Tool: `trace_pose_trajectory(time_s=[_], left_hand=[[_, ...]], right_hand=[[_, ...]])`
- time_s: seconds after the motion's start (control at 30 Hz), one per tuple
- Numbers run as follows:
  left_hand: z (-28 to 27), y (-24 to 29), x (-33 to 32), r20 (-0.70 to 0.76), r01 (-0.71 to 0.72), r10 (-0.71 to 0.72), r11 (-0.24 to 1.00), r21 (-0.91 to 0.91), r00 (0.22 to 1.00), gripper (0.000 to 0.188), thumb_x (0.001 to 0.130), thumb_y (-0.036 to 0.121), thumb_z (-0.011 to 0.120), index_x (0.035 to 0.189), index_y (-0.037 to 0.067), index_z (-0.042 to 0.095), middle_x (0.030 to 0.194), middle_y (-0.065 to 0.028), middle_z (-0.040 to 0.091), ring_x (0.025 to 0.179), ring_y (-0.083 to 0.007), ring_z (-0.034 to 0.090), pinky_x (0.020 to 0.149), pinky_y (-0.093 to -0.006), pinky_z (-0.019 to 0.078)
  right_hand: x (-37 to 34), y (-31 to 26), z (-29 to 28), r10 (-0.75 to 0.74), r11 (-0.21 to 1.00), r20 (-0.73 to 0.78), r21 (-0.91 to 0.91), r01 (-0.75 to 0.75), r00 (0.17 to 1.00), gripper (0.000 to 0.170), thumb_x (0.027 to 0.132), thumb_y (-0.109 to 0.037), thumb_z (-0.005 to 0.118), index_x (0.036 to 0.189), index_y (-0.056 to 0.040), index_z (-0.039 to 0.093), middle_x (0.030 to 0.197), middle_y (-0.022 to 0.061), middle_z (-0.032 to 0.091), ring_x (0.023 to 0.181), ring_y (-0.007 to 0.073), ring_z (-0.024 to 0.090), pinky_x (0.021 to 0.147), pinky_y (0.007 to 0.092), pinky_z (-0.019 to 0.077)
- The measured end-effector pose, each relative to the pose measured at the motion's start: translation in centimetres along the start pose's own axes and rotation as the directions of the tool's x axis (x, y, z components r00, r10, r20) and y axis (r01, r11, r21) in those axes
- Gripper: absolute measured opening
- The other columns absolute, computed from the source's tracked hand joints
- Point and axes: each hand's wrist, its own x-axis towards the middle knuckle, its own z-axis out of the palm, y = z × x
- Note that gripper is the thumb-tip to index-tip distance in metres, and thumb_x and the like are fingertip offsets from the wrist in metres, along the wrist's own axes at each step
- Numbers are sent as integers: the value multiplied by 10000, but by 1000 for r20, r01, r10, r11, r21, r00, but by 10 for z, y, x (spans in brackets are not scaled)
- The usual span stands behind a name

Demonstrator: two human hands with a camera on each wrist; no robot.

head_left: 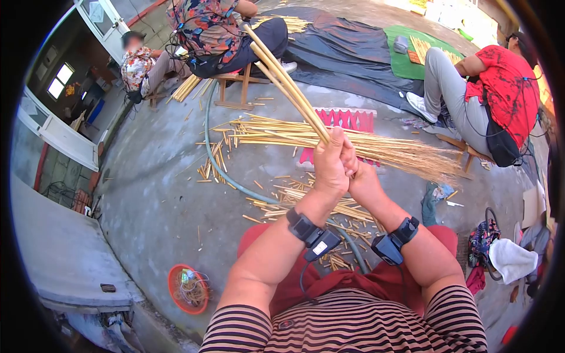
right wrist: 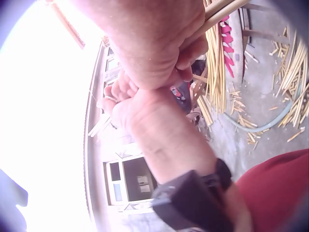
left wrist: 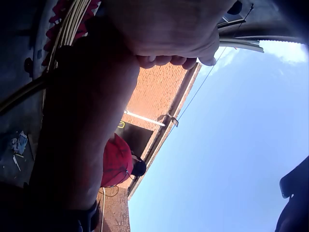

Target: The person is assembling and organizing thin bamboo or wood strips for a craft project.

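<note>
My left hand (head_left: 331,165) grips a few long straw-coloured stalks (head_left: 294,97), which slant up and away to the left in the head view. Just beside and below it, my right hand (head_left: 359,176) is mostly hidden behind the left. In the right wrist view its fingers (right wrist: 190,53) curl round stalks (right wrist: 219,14) that stick out at the upper right. Beyond the hands lies a thick bundle of similar stalks (head_left: 276,130) with feathery ends (head_left: 432,165), across a pink, white-edged rack (head_left: 347,120).
Cut stalk pieces (head_left: 294,197) and a hose (head_left: 215,159) lie on the concrete before me. An orange basin (head_left: 172,285) stands at lower left. People sit on low stools, one in a red shirt (head_left: 500,82). A dark sheet (head_left: 347,53) covers the ground behind.
</note>
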Motion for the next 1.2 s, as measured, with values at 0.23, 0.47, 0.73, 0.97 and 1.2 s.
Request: trace_pose_trajectory(time_s=[0.23, 0.47, 0.73, 0.97, 1.2], left_hand=[[12, 33, 23, -130, -327, 357, 922, 205, 925, 319, 920, 374, 565, 812, 83, 493, 493, 23, 320, 378, -92, 310, 352, -250, 277], [-9, 79, 26, -112, -235, 230, 971, -37, 967, 394, 868, 501, 559, 883, 107, 547, 499, 48, 239, 400, -61, 244, 360, -223, 220], [-6, 81, 20, 96, -314, 316, 949, -34, 944, 423, 845, 531, 575, 868, 108, 555, 517, 60, 233, 416, -54, 241, 374, -219, 223], [-11, 9, 33, -254, -198, 182, 980, -37, 950, 352, 879, 351, 595, 743, 51, 470, 457, 5, 366, 297, -92, 320, 280, -250, 267], [-15, 37, 34, 349, -7, 30, 998, -67, 936, 250, 825, 207, 664, 758, -19, 582, 537, -90, 506, 399, -184, 472, 397, -328, 414]], right_hand=[[3, -5, -3, 29, 948, 16, -317, -23, 999, 121, 864, -147, 589, 955, -90, 643, 735, 153, 623, 687, 264, 611, 637, 373, 471], [-2, -11, 3, 27, 930, 46, -367, -8, 999, 127, 859, -113, 609, 969, -100, 670, 697, 100, 610, 634, 167, 559, 601, 307, 452], [11, 12, 6, -191, 941, 16, -280, 188, 981, 206, 851, -79, 628, 1055, -67, 658, 806, 50, 634, 673, 116, 541, 628, 261, 445], [17, 8, 0, -162, 940, 43, -296, 168, 986, 321, 932, -266, 570, 1166, -48, 556, 838, 6, 587, 695, 77, 529, 512, 208, 382], [24, -3, -37, 218, 957, 484, 66, -284, 848, 245, 958, -271, 513, 832, -62, 532, 538, -63, 378, 410, 4, 283, 380, 186, 192]])
